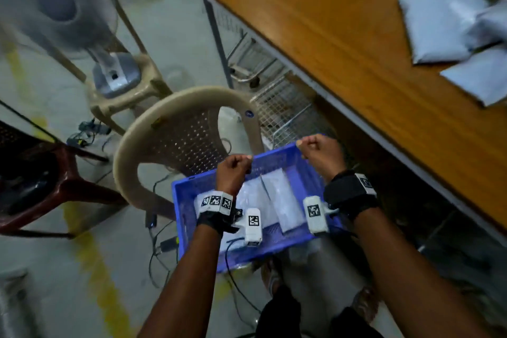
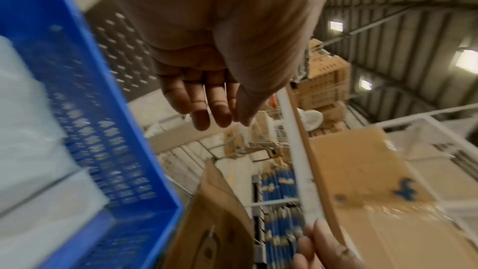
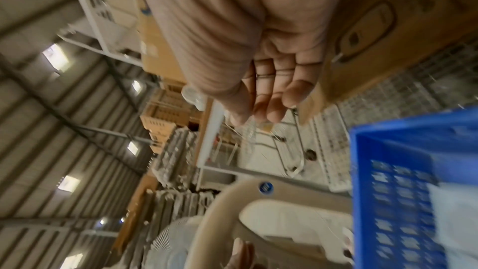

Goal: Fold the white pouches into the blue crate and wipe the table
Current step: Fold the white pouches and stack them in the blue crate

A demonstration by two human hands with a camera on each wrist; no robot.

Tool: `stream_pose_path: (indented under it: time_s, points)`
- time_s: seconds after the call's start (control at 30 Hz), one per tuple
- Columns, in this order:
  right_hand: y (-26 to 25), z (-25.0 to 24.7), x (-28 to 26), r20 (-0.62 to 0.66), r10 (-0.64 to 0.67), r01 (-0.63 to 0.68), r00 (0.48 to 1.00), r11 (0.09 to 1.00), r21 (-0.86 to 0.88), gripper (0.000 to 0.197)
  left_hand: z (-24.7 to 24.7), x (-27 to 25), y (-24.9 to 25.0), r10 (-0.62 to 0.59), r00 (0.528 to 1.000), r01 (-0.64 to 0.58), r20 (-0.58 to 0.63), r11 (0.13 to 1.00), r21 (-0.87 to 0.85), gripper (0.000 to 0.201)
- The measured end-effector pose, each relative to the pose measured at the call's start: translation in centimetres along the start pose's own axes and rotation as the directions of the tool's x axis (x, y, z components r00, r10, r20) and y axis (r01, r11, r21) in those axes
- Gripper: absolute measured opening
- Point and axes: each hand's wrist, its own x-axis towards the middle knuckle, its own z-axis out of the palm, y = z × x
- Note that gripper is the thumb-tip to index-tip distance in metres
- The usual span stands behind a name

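- Here, the left hand [image 1: 233, 170] and right hand [image 1: 319, 152] each curled round the far rim of the blue crate [image 1: 186, 200], held above the floor beside the table [image 1: 329, 35]
- Best carried level, both grips firm
- Counted: at least two pouches in crate [image 1: 282, 200]; three pouches on table [image 1: 444, 22]; one beige chair [image 1: 175, 123]

A beige plastic chair [image 1: 175, 129] stands near a pedestal fan [image 1: 55, 3]

Both hands [image 1: 233, 170] [image 1: 321, 152] apparently fisted, forearms forward.
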Motion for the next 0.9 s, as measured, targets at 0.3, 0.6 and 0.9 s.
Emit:
stream_pose_path:
  time_s: [0.3, 0.6, 0.9]
  points:
    - [-6.7, -17.3, -3.4, -0.367, -0.118, 0.132, 0.923, 0.991, 0.013, 0.019, 8.8, 0.9, 16.1, 0.302, 0.935, -0.308, 0.183, 0.952, 0.000, 0.034]
    - [-6.3, -27.9, 1.7, -0.468, -0.059, 0.037, 0.881, 0.998, -0.057, 0.030, 19.4, 3.1, 24.0, 0.334, 0.912, -0.337, 0.237, 0.941, -0.031, 0.016]
    - [-8.4, -29.5, 16.9, -0.117, -0.079, -0.034, 0.990, 0.670, -0.741, 0.059, 25.0, 8.0, 27.1, 0.209, 0.968, -0.221, 0.136, 0.972, 0.078, 0.028]
